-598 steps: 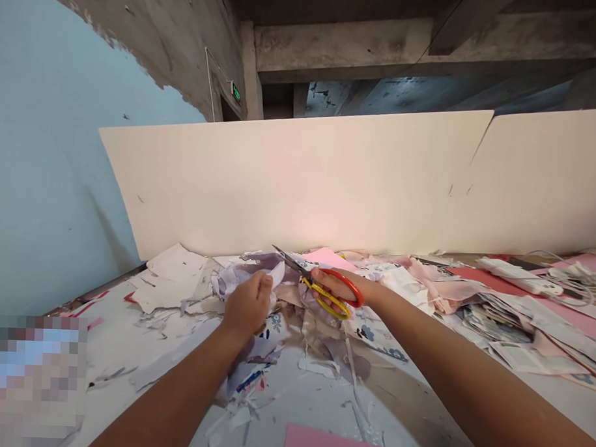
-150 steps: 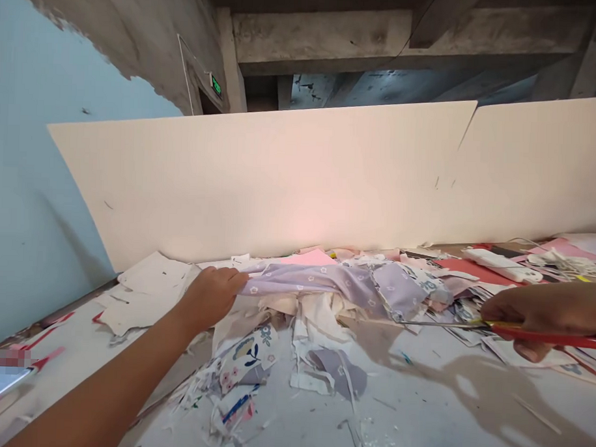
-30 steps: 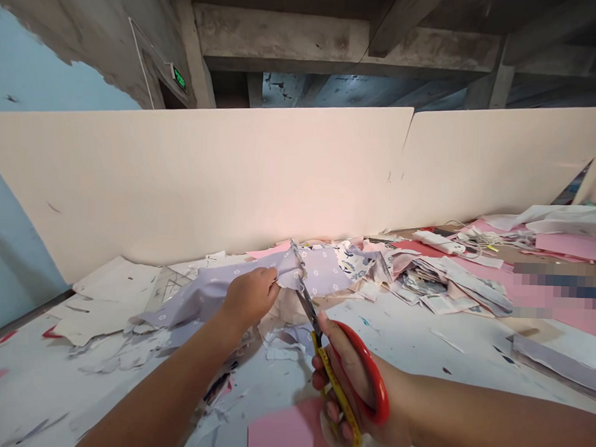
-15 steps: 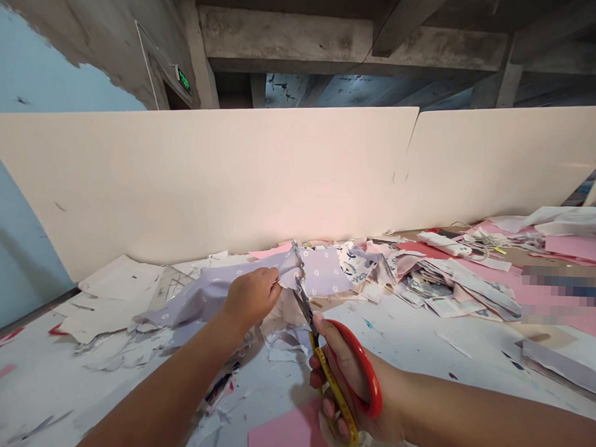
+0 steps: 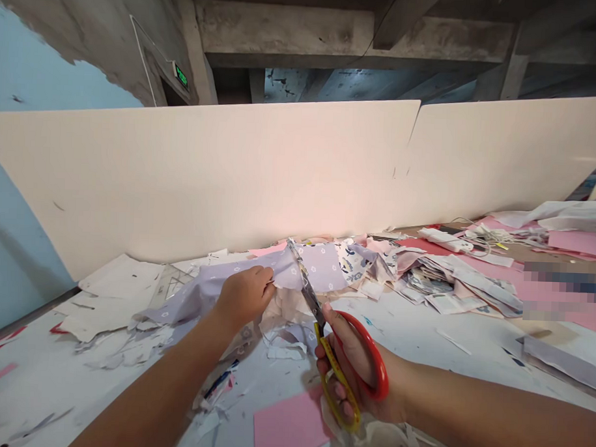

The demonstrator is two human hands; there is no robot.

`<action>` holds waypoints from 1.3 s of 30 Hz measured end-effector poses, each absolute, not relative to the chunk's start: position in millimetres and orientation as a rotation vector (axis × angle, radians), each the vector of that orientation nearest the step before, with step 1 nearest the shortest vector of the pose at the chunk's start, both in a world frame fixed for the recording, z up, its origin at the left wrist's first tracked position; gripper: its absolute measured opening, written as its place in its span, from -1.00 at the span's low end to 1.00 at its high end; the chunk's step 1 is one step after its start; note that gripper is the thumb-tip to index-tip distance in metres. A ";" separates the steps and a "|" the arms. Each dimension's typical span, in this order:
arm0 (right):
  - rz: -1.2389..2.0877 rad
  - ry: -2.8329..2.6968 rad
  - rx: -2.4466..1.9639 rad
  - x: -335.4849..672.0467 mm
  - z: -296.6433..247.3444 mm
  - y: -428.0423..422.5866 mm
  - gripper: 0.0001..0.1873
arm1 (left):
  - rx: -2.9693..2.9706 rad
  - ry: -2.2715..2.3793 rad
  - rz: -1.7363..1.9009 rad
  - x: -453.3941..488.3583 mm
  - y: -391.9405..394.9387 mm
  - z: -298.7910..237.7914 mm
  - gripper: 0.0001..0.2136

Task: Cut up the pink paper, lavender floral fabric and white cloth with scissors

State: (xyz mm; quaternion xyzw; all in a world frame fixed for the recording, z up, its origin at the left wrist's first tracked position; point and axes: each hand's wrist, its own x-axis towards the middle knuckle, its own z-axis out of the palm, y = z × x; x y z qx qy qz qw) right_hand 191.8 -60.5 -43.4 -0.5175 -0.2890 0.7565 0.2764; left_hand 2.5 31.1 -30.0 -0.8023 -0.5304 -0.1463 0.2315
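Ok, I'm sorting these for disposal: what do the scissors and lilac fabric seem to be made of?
The scissors: steel blades, by their metallic shine; glossy red and yellow plastic handles. The lilac fabric: matte, soft-folding, probably woven cotton or a blend.

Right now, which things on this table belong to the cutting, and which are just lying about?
In use: left hand pinching lilac floral fabric; right hand holding steel scissors with red and yellow handles.
Lying about: rectangular pink paper sheet; cream paper pieces; stacked printed scraps; white power strip.
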 end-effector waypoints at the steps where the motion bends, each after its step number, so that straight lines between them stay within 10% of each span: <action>1: 2.015 -0.810 -1.390 193.1 -43.9 -59.2 -0.40 | -2.192 -1.445 -0.377 -0.3 32.1 -30.6 -0.82; 39: 1.846 -1.278 -1.291 208.8 -50.8 -27.3 -0.44 | -2.007 -0.858 -0.577 6.8 42.2 -56.5 -0.87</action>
